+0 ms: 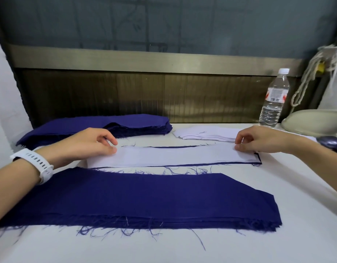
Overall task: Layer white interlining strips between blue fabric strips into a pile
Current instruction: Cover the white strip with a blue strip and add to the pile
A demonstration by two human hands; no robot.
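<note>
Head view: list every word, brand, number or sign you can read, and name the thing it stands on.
Water bottle label: red-and-white print, too blurred to read.
Watch strap: no writing shows.
White strip, blue cloth: no writing.

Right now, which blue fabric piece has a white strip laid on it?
The middle blue strip: white interlining covers it, leaving only thin blue edges. The far stack and near pile are bare blue.

Bottle label [275,95] print illegible.
</note>
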